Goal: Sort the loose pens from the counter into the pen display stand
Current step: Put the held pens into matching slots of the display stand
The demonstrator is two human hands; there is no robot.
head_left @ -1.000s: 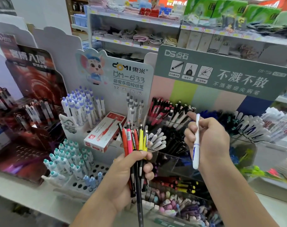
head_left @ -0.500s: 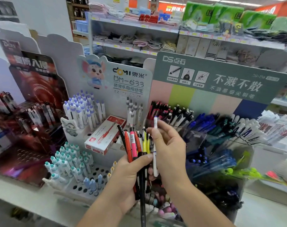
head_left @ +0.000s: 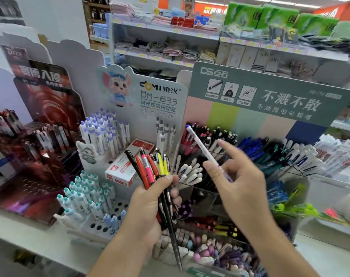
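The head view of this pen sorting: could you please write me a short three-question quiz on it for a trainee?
1. True or false: the right hand holds a slim white pen with a blue cap.
2. Which hand grips the mixed bundle of coloured plastic pens? A left, B right.
3. Fill in: the red and white cardboard box lies on the ___ mouse-cartoon display stand.

Key: 1 true; 2 A; 3 white.

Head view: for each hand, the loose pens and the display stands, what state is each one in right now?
Left hand: gripping a fanned bunch of mixed-colour pens.
Bunch of mixed-colour pens: held upright, tips fanned out.
Right hand: pinching a slim white pen, index finger extended.
Slim white pen: tilted, held above the compartments.
White perforated pen stand: partly filled, several holes open.
Red-and-white pen box: closed, lying on the stand.
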